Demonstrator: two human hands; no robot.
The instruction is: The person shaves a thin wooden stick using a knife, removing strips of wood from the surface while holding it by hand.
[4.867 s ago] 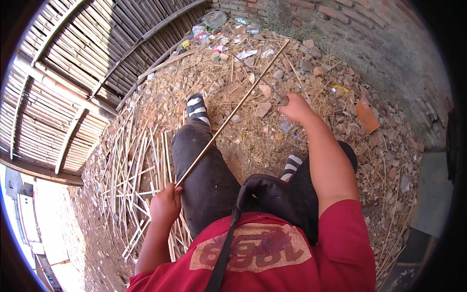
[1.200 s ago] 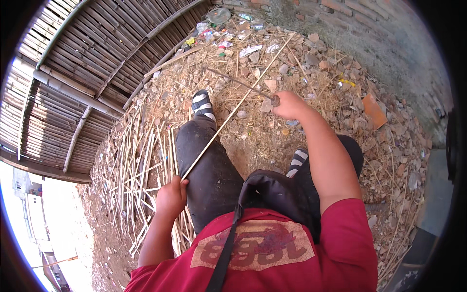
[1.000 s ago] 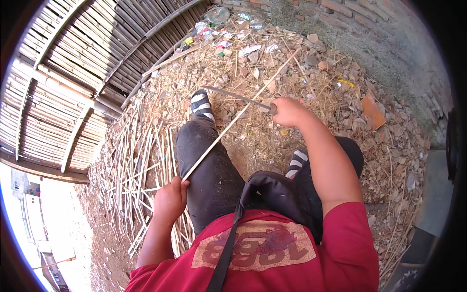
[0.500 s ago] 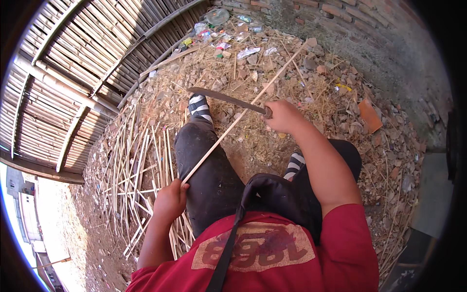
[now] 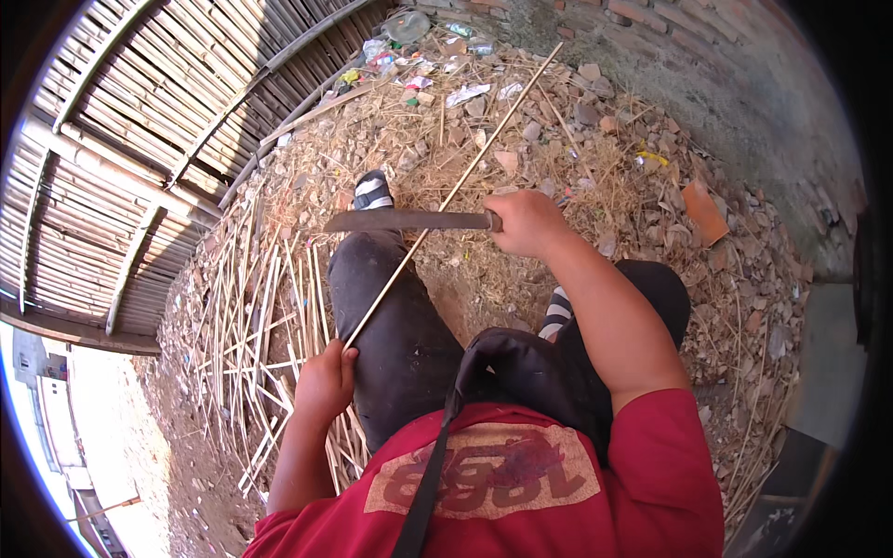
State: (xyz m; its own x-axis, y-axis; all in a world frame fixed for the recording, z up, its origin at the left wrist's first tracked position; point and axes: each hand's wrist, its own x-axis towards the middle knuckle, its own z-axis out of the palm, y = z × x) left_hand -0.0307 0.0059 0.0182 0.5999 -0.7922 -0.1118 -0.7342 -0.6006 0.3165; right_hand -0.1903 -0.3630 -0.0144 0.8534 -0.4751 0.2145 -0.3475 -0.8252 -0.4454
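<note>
In my left hand [image 5: 326, 380], closed beside my left thigh, is the near end of a long thin bamboo strip [image 5: 484, 152]. The strip slants up and away to the right, over the rubble. My right hand [image 5: 526, 223] grips the handle of a machete [image 5: 400, 220]; the fist hides most of that handle. Its dark blade lies level, pointing left, and crosses the strip around the middle. Whether the edge touches the strip I cannot tell. Left of my leg, many pale bamboo strips [image 5: 265, 325] lie in a loose heap on the ground.
A slatted bamboo fence [image 5: 139, 139] rises on the left. A brick wall [image 5: 726, 102] closes the right and far side. Rubble and dry straw [image 5: 595, 167] cover the ground, with plastic litter [image 5: 406, 28] at the far end. An orange tile piece [image 5: 705, 213] lies to the right.
The machete has come nearer to me along the strip, its blade turning from slanted to level. The strip's far end has swung slightly left. My left hand has stayed almost in place.
</note>
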